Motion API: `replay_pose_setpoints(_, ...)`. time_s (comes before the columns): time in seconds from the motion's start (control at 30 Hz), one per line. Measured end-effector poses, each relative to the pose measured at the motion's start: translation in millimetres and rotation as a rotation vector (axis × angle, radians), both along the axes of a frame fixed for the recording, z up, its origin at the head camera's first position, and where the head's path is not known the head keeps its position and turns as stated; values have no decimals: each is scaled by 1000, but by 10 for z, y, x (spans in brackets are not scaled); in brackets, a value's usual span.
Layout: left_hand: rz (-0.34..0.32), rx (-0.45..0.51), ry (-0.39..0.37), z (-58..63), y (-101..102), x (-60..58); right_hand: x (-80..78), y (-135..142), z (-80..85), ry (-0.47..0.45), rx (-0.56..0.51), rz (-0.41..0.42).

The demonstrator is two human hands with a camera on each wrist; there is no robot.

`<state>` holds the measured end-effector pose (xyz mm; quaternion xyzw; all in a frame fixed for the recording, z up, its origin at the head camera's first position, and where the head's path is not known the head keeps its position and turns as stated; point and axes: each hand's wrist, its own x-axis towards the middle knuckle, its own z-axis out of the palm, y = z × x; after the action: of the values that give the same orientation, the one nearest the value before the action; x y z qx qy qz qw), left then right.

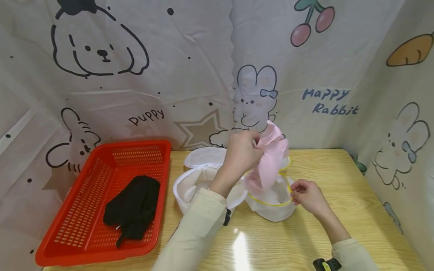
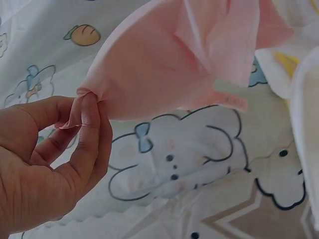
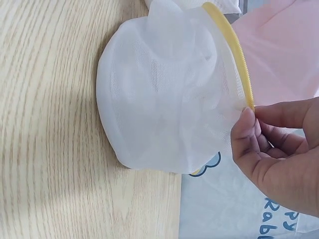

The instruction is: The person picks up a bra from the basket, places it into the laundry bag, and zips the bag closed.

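My left hand (image 1: 242, 152) pinches one end of a pink bra (image 1: 268, 165), which hangs down over a white mesh laundry bag with a yellow zip (image 1: 274, 213). In the left wrist view the fingertips grip a gathered corner of the bra (image 2: 149, 74); a narrow strip with small marks shows beneath it. My right hand (image 1: 310, 195) pinches the yellow zipped rim of the bag at its right side. The right wrist view shows thumb and forefinger on that rim and the bag's mesh wall (image 3: 154, 94). The bag's mouth is open, its lid folded back.
A second mesh laundry bag with white trim (image 1: 181, 192) stands open to the left, partly behind my left forearm. A red plastic basket (image 1: 81, 210) at the far left holds a black cloth garment (image 1: 135, 207). A printed cloth (image 1: 190, 49) surrounds the wooden table (image 1: 278, 244).
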<state>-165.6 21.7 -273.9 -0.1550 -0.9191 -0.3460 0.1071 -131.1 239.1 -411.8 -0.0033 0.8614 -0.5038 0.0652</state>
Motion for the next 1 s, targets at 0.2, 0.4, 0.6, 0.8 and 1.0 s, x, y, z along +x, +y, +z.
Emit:
replay_pose_setpoints(0.2,14,82,-27,-281,75,5,-2,-11,-21,-7,-15,18)
replay_pose_setpoints(0.4,-4,118,-80,-522,121,8,4,-35,-49,-8,-35,35)
replay_pose_setpoints(0.6,-35,88,-75,-702,158,15,14,-41,-58,-16,-29,37)
replay_pose_setpoints(0.8,-46,26,-63,-815,184,21,26,-32,-74,-28,-24,37)
replay_pose_setpoints(1.0,-93,-61,-74,-911,197,27,38,-31,-94,-27,-28,36)
